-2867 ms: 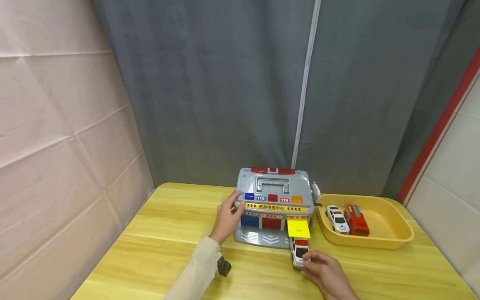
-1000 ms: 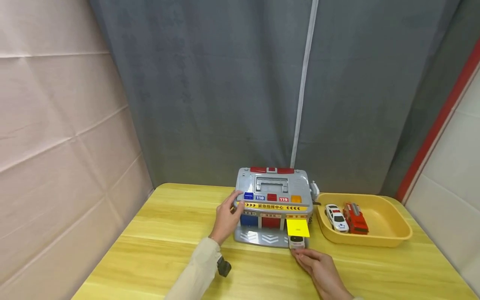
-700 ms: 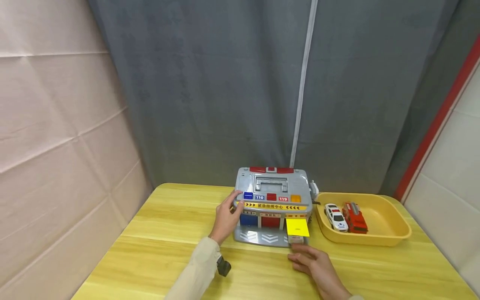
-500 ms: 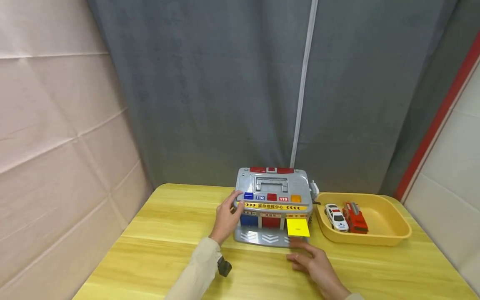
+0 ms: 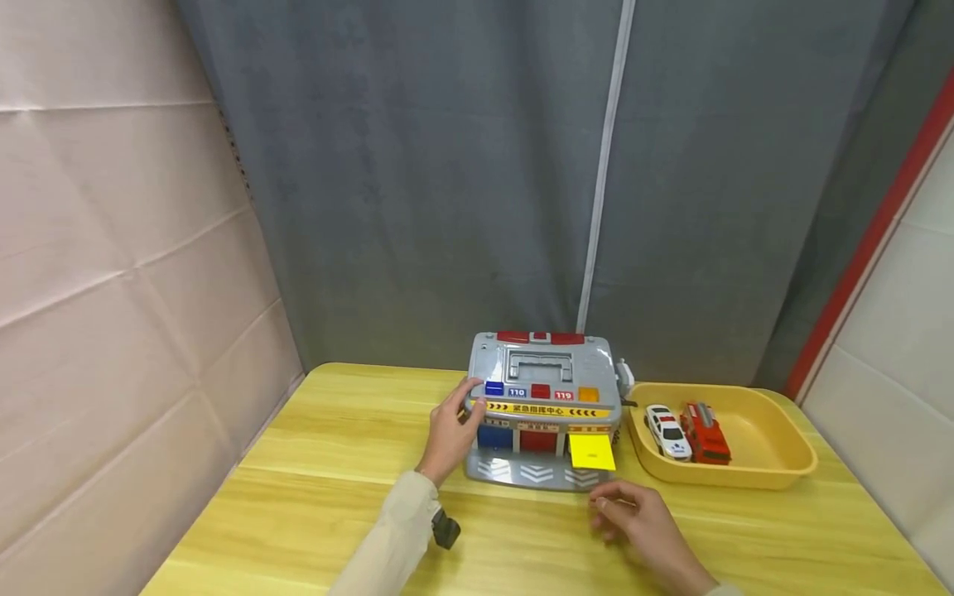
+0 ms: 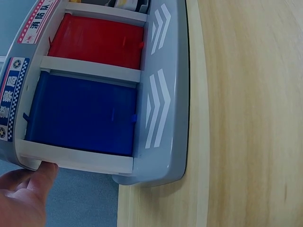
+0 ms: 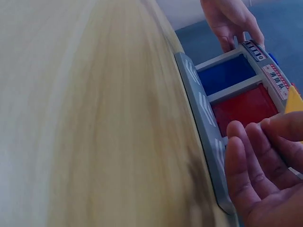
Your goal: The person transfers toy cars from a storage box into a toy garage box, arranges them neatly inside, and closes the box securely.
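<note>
A grey toy emergency garage (image 5: pixel 492 364) with a carry handle stands on the table. My left hand (image 5: pixel 450 434) holds its left end, thumb at the front edge and fingers at the roof. The blue door (image 6: pixel 80 113) and red door (image 6: pixel 97 40) are down. The yellow door (image 5: pixel 592 452) is swung up at the right bay. Part of a white toy car (image 6: pixel 127 4) shows inside that bay in the left wrist view; the rest is hidden. My right hand (image 5: pixel 644 526) is empty, its fingers loosely bent, just in front of the garage's right corner.
Right of the garage stands a yellow tray (image 5: pixel 745 476). It holds a white toy police car (image 5: pixel 668 434) and a red toy fire engine (image 5: pixel 706 434). A grey curtain (image 5: pixel 432 207) hangs behind the wooden table (image 5: pixel 358 430).
The white toy car has gone from the front ramp into the right bay under the yellow door, pushed by my right hand. That hand has since drawn back right. My left hand stayed put.
</note>
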{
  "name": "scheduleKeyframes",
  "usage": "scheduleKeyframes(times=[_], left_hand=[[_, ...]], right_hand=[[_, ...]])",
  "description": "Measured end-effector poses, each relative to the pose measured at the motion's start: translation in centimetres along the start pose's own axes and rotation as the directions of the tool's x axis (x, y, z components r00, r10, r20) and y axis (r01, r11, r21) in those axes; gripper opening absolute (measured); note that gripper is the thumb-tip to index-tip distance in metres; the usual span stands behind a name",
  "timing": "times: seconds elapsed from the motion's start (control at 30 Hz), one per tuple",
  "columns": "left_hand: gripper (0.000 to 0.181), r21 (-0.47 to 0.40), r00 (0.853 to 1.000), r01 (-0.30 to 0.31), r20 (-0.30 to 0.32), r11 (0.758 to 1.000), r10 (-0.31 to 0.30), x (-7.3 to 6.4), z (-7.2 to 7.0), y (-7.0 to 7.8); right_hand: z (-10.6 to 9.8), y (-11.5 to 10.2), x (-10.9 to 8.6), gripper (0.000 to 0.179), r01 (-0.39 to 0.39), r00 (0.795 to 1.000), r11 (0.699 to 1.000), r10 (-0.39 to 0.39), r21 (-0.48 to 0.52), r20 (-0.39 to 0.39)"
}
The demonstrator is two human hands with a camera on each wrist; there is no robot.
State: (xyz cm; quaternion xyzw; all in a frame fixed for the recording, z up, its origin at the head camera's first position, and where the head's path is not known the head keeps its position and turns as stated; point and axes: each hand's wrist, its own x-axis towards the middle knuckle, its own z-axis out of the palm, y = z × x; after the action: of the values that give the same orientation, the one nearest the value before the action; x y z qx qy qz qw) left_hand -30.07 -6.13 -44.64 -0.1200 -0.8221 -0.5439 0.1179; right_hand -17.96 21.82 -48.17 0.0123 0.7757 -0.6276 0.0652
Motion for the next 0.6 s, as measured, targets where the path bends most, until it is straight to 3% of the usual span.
scheduleKeyframes(times=[0.1, 0.23, 0.43, 0.6], left_hand=[[0.035, 0.002, 1.0, 0.007, 0.002, 1.0, -0.007, 0.0, 0.0, 0.0], [0.036, 0.006, 1.0, 0.011, 0.004, 1.0, -0.011, 0.0, 0.0, 0.0], [0.035, 0.009, 1.0, 0.005, 0.004, 1.0, -0.005, 0.0, 0.0, 0.0], [0.035, 0.005, 1.0, 0.006, 0.005, 1.0, -0.006, -0.1, 0.0, 0.1]], right_hand=[[-0.3, -0.6, -0.1, 0.021, -0.025, 0.993, 0.999, 0.02, -0.044, -0.12], [-0.7, -1.5, -0.3, 0.017, -0.001, 0.969, 0.996, -0.021, -0.089, -0.245], [-1.3, -2.7, -0.2, 0.013, 0.103, 0.925, 0.976, -0.164, -0.19, -0.343], [-1.3, -3.9, 0.1, 0.008, 0.218, 0.869, 0.928, -0.325, -0.301, -0.374]])
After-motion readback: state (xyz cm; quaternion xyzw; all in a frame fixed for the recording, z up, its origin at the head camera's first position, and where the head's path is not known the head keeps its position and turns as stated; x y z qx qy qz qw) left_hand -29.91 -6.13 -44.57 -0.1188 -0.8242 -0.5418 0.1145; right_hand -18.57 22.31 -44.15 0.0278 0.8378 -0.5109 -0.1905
